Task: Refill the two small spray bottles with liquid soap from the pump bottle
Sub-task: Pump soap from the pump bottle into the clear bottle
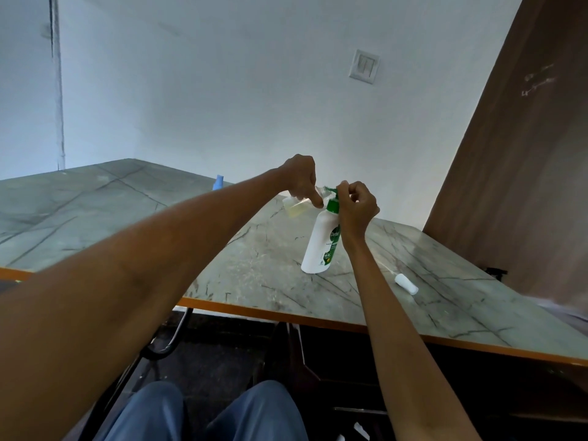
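Alignment of mouth to nozzle is what we judge the coming move to turn on. Our left hand [299,178] grips a small clear spray bottle [294,205], fingers curled over its upper part, and holds it lifted off the surface [261,259] with its long axis tipped well over from upright, the base toward our left and the open end toward the pump. A little pale yellow liquid shows in its lower part. Just to its right stands the white pump bottle [319,246], leaning slightly in this wide view, base on the surface, its green pump head [332,202] at the top with the spout pointing left toward the small bottle. Our right hand [358,205] is curled on that pump head, fingers and thumb pinching it from the right side; whether it is pressing down we cannot tell. So the small bottle lies left of the pump and the spout reaches toward it, but whether the nozzle tip is inside the mouth is hidden behind our left fingers. A white spray cap [406,283] lies on its side on the surface, well apart to the right, nearer our right arm. A small blue object [219,182] stands at the far side of the surface; we cannot say whether it is the second bottle.
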A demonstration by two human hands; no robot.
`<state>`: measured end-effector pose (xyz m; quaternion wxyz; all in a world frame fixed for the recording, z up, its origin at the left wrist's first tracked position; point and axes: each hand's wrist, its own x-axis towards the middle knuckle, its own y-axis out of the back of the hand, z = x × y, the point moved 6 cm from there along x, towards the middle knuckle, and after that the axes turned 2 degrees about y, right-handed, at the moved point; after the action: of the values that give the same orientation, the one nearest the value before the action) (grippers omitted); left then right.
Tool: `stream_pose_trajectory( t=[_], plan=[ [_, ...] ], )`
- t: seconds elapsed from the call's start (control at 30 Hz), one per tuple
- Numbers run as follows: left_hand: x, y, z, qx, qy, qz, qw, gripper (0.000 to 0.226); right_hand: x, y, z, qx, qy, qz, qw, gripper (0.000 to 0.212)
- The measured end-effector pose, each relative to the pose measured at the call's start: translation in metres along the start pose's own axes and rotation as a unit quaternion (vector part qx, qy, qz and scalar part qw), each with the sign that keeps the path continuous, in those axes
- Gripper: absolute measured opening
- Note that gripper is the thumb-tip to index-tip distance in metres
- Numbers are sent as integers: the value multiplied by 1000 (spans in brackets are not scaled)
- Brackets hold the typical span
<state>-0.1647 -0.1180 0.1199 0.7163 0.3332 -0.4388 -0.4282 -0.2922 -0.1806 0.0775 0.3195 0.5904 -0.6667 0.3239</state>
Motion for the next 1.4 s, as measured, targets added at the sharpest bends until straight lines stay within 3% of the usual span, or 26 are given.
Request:
stream_pose_trajectory(
  t=[1.4],
  plan=[
    [-1,5,0,-24,13,6,1000,36,7,-3,1,-14,-37,-24,999,27]
  ],
)
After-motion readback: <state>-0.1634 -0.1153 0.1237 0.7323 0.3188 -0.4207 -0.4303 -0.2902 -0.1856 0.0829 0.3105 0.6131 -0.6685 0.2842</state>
